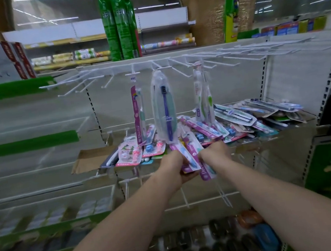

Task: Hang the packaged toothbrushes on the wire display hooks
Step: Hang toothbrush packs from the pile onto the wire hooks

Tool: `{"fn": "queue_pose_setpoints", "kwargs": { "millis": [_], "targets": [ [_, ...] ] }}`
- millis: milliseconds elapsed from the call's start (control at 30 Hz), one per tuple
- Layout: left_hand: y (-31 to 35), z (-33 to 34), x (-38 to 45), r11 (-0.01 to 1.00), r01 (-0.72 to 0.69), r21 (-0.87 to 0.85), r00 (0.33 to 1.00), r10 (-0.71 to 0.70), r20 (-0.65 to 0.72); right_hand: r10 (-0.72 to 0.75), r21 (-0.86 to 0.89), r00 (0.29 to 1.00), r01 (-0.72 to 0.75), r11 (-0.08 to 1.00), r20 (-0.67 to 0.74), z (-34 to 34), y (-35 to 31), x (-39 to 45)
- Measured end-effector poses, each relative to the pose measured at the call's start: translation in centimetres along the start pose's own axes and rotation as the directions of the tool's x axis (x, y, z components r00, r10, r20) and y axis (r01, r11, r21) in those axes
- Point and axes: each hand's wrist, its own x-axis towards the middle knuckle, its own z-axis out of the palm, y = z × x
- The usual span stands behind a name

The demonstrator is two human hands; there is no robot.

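A row of white wire hooks (210,57) juts from the top of the shelf back. Three packs hang from them: a purple toothbrush pack (138,112), a clear pack with a dark blue brush (164,108) and a white and green pack (203,95). A pile of packaged toothbrushes (232,124) lies on the shelf below. My left hand (175,170) grips a small stack of purple packs (189,157) from underneath. My right hand (216,152) pinches a purple pack (205,170) at the right of that stack, just in front of the pile.
A cardboard flap (91,158) sticks out left of the pile. Tall green packs (119,25) stand on the top shelf. Wire hooks (184,196) also project below my hands, above dark soap cases (213,246). Green-edged shelves (21,145) run along the left.
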Motion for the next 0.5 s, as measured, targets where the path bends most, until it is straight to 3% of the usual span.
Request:
{"fn": "queue_pose_setpoints", "kwargs": {
  "millis": [233, 500],
  "targets": [
    [-1.0, 0.2, -1.5, 0.999, 0.026, 0.048, 0.999, -0.028, 0.034, -0.017, -0.063, 1.0, 0.017, 0.998, -0.006, -0.4, 0.4, -1.9],
    [-1.5, 1.4, -1.7, 0.999, 0.021, 0.042, 0.997, -0.018, -0.069, -0.08, -0.063, 0.996, 0.083, 0.995, 0.049, -1.8, 0.7, -3.0]
  ]
}}
